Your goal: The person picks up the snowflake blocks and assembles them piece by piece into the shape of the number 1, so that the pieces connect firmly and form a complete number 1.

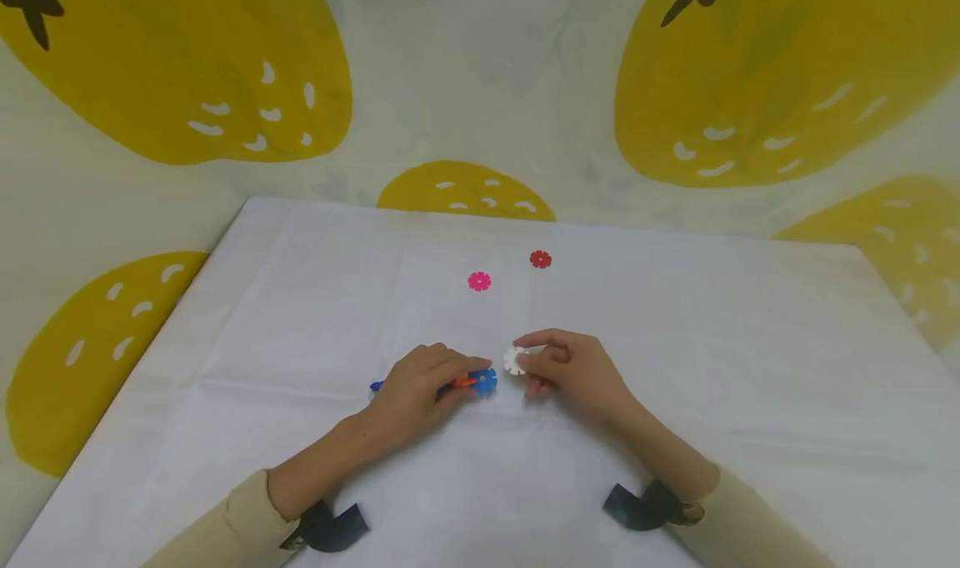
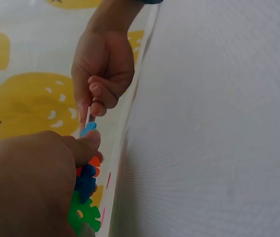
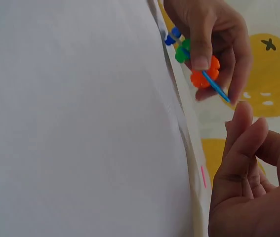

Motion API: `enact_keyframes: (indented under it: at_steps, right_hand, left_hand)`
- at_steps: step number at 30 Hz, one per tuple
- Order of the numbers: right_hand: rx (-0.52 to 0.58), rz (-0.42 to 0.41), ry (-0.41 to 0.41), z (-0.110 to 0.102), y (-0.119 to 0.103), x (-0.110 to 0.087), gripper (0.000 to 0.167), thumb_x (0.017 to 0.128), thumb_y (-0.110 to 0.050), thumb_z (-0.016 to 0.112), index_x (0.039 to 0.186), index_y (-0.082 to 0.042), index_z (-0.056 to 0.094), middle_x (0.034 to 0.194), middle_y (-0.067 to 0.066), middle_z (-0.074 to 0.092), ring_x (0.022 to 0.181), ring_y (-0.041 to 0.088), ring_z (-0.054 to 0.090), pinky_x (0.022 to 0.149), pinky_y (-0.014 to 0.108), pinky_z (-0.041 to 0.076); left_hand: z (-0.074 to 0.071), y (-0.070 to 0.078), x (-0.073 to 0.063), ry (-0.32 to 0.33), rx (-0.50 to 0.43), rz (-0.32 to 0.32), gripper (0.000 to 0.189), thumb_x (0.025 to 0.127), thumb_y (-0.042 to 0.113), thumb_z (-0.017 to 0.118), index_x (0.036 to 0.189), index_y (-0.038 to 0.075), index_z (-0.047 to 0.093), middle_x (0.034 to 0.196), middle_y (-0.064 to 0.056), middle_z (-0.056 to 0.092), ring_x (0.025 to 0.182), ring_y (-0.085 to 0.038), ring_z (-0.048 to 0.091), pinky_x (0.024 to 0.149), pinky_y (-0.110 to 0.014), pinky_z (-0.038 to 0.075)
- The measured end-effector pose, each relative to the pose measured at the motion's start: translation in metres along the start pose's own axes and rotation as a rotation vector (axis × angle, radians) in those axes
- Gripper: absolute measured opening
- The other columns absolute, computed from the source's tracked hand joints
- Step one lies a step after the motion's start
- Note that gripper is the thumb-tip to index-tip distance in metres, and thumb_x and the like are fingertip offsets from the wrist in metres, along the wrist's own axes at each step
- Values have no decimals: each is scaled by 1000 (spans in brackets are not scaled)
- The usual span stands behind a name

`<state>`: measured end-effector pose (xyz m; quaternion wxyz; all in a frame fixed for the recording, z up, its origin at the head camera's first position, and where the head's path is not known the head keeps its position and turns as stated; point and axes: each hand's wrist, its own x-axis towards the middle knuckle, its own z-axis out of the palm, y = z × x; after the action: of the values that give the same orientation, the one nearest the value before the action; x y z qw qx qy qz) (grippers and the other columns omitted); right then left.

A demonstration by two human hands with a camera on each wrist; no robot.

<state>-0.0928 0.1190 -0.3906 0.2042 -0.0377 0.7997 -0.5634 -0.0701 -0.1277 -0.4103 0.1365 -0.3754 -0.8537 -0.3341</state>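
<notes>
My left hand (image 1: 420, 389) grips a chain of notched plastic snowflake discs slotted into one another. A light blue disc (image 1: 487, 382) sits at its right end, beside an orange disc (image 3: 210, 76). A green disc (image 2: 84, 212) and dark blue ones (image 2: 85, 185) show farther along; the fingers cover part of the chain. Between thumb and fingers, my right hand (image 1: 577, 374) pinches a white snowflake disc (image 1: 512, 361). In the head view a small gap separates the white disc from the light blue one. From the right wrist, the white disc is hidden behind the fingers.
Beyond the hands, a pink disc (image 1: 479, 281) and a red disc (image 1: 541, 259) lie flat on the white-covered table (image 1: 315, 301). A cloth with yellow fruit prints (image 1: 480, 77) hangs behind the table's far edge.
</notes>
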Motion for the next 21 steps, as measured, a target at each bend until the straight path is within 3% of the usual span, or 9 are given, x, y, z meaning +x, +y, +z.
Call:
enact_keyframes:
  at_steps: [10,21]
  right_hand:
    - [162,6,-18,15,7,-8,34,89,-26,69,118,-10,63,79,14,69,71,29,67,70,28,54]
    - [276,34,-49,17,10,-5,38,88,-25,71,119,-4,61,86,18,69,73,31,68,68,28,55]
  left_hand:
    - [1,-2,-1,42,2,31,44,76,9,81,118,11,68,95,3,69,86,-11,61,68,-25,41]
    - [0,-2,-1,20,49,-6,45,76,11,81,119,13,68,88,4,70,75,-9,54,65,-23,37]
